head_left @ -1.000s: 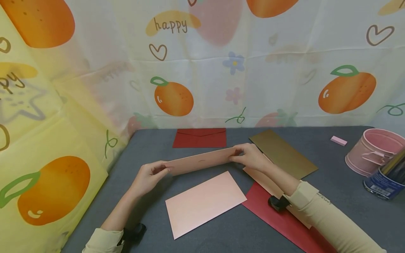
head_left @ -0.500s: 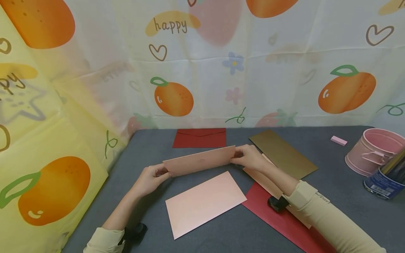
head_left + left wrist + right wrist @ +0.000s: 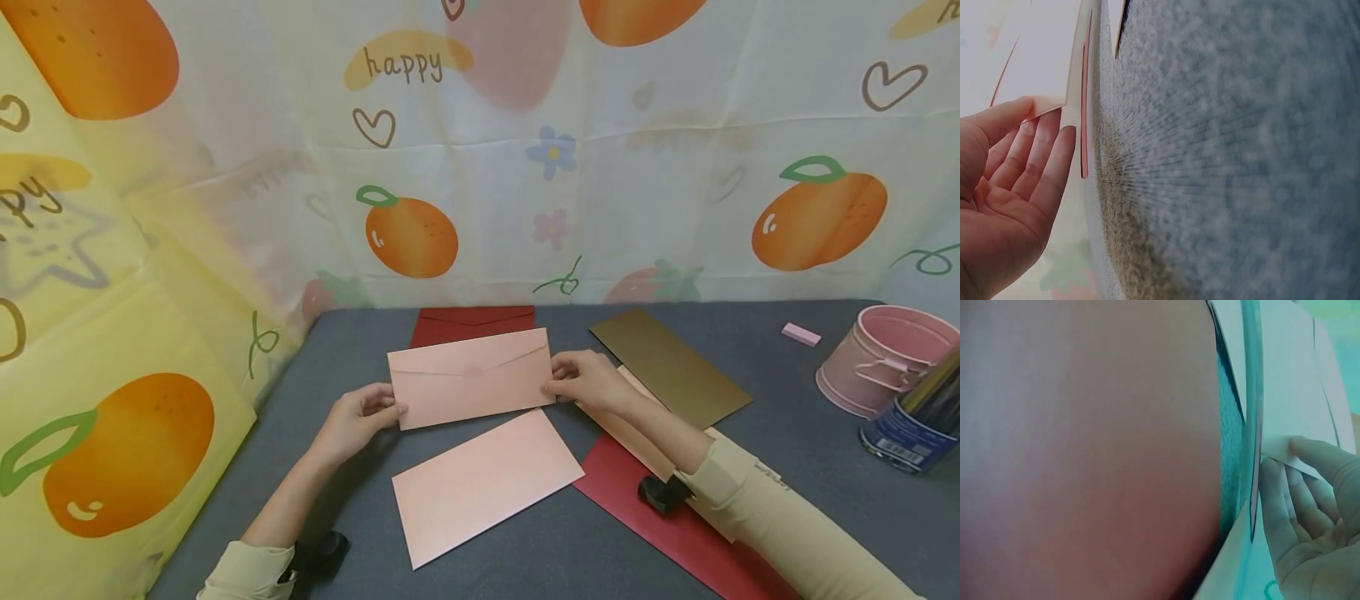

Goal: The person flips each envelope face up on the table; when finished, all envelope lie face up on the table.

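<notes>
Both hands hold a pale pink envelope (image 3: pixel 472 383) by its short ends, its closed flap side tilted toward me. My left hand (image 3: pixel 360 421) pinches the left end between thumb and fingers; in the left wrist view the thumb lies on the envelope (image 3: pixel 1044 62) and the fingers are behind it. At the right end my right hand (image 3: pixel 588 379) pinches likewise, as the right wrist view shows with the thumb on the envelope's face. Just below, a second pale pink envelope (image 3: pixel 487 487) lies plain side up on the dark grey table.
Behind the held envelope, a red envelope (image 3: pixel 476 321) is partly covered. A brown envelope (image 3: pixel 671 362), a peach one and a larger red one (image 3: pixel 637 525) lie at the right, under the right arm. Further right are a pink eraser (image 3: pixel 801 334), a pink bucket (image 3: pixel 862 367) and a blue pencil tin (image 3: pixel 900 437).
The held envelope has turned from steeply tilted, showing a narrow side, to facing me with its flap in full view. It now overlaps the red envelope behind. The hands have barely shifted.
</notes>
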Demonstrator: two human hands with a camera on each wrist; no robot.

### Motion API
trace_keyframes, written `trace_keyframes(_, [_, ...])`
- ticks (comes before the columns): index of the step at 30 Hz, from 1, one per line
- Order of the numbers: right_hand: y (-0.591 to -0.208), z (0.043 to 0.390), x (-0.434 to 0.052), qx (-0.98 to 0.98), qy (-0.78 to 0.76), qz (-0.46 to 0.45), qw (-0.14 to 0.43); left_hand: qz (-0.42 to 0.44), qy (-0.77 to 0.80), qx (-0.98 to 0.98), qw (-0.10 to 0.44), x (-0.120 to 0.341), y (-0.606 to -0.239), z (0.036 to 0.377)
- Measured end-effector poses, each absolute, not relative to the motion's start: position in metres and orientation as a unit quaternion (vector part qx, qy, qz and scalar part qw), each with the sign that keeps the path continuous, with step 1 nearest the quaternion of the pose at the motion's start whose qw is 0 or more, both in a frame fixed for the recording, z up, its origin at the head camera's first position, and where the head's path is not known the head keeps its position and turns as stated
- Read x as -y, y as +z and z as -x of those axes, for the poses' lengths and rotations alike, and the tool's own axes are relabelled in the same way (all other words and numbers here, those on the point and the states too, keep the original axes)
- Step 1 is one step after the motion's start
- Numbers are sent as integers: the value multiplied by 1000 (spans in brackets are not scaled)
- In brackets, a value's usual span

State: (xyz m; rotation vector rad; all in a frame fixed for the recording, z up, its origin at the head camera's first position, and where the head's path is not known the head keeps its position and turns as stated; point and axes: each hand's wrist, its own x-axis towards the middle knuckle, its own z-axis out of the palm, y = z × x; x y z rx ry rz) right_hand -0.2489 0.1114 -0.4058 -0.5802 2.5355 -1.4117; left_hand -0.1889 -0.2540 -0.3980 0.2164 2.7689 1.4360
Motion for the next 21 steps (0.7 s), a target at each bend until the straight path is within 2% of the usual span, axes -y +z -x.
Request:
trace_keyframes(7, [-407,244,-105,-834,-515,177,91,-42,530,-847,27,256,-400,192])
trace_keyframes(21, [-406,234,-98,-865,-463,155,117,1,505,-863,19,258,-402,195])
